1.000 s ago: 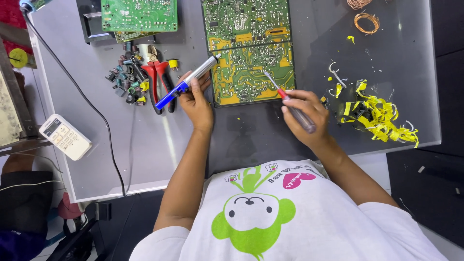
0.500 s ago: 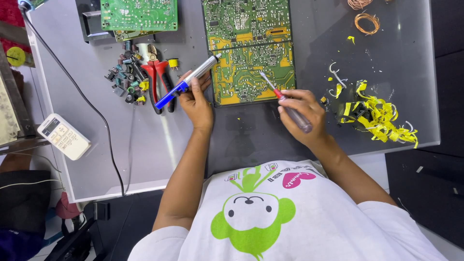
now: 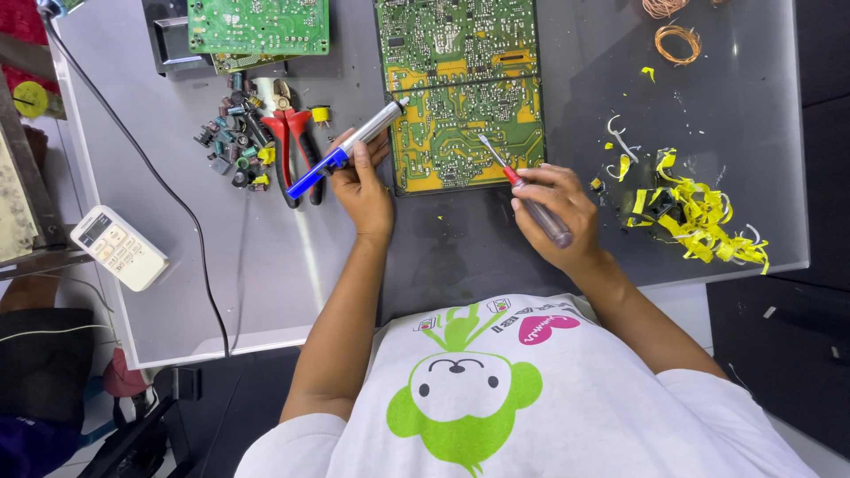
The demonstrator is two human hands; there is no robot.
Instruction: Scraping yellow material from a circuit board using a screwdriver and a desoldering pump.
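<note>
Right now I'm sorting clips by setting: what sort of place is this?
Probably an electronics repair bench. The left hand holds a desoldering pump and the right hand a screwdriver over a circuit board, with loose components nearby.

Open table [image 3: 266, 265] near left edge | blocked left by red pliers [image 3: 297, 150], small parts pile [image 3: 232, 142] | blocked right by yellow scraps [image 3: 695, 212]

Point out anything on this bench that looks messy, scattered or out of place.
Yellow scraps lie strewn in a loose heap beside the right hand, with stray bits up toward the copper wire coil. Small loose components sit jumbled against the red pliers. The circuit board itself lies flat.
</note>
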